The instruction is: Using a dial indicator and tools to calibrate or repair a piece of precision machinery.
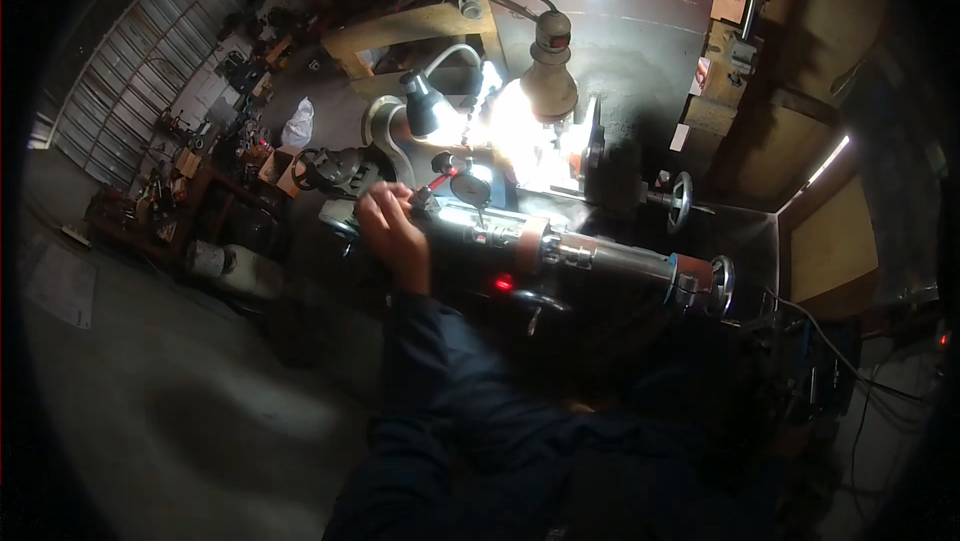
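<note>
My left hand [398, 236] is raised at the left of a machine, its fingers curled together beside the indicator stand; what they grip, if anything, is unclear. A dial gauge [470, 189] hangs on the stand's red-marked arm [441, 177] above a horizontal steel shaft [625, 263], which runs right to a red-brown fitting [690, 271] with a handwheel [722, 286]. A black work lamp [424, 106] glares onto the machine. A small patch of skin [582, 406] below, among the dark sleeves, may be my right hand; its fingers are hidden.
A second handwheel [680, 203] stands behind the shaft, and a crank [540, 301] in front. Cluttered shelving [170, 211] and a white sack [298, 124] are at the left. Cables [830, 341] hang at the right. Concrete floor [180, 361] shows at the lower left.
</note>
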Tool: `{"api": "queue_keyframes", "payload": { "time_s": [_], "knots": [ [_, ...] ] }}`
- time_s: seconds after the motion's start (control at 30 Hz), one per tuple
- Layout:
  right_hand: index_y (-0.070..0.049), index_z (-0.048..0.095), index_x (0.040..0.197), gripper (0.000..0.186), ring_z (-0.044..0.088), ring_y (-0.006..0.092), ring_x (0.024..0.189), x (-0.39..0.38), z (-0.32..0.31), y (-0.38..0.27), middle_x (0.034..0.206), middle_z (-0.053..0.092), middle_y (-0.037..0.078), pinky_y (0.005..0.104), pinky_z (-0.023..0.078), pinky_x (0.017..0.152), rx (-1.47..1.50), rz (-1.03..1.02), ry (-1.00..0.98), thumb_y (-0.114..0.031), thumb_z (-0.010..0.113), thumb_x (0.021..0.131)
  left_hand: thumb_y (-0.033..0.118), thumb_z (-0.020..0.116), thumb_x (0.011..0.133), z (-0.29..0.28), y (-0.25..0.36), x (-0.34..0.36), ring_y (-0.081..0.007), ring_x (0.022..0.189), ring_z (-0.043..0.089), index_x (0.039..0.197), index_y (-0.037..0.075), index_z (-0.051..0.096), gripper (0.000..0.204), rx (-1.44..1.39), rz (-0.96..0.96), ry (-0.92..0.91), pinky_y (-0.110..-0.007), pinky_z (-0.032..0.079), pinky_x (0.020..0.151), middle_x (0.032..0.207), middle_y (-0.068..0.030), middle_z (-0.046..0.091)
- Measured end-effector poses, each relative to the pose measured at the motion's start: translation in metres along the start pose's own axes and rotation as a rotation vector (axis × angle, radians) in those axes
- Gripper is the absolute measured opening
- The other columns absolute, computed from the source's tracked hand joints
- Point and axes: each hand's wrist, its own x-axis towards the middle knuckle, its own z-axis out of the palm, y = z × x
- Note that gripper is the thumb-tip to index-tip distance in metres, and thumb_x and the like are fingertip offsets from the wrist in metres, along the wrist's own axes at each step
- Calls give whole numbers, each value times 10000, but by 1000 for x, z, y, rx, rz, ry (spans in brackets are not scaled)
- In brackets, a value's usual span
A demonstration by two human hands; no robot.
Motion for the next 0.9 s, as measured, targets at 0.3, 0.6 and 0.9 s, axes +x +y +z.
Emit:
{"api": "queue_keyframes", "payload": {
  "time_s": [0.3, 0.6, 0.9],
  "knots": [
    [-4, 414, 1365, 696, 486, 350, 1184, -24, -1, 51, 1289, 490, 222, 448, 382, 1018, -289, 158, 82, -468, 589, 877, 165, 523, 852, -8, -68, 12, -348, 906, 625, 1058, 17, 631, 275, 214, 124, -646, -457, 457, 871, 973, -166, 682],
    [-38, 495, 1346, 440, 530, 384, 1191, -50, -18, -106, 1261, 562, 232, 455, 418, 1018, -81, -521, 445, -246, 553, 962, 192, 585, 839, -9, -70, 7, -326, 975, 609, 1079, 52, 625, 280, 338, 298, -615, -441, 386, 963, 999, -87, 700],
    [-11, 603, 1188, 274, 602, 321, 1003, -237, -134, -367, 1115, 617, 187, 401, 485, 894, 690, -1105, 442, -123, 572, 939, 237, 635, 872, -3, -77, 4, -344, 971, 612, 1063, 48, 630, 269, 452, 308, -549, -450, 396, 953, 981, -126, 704]
  ]
}}
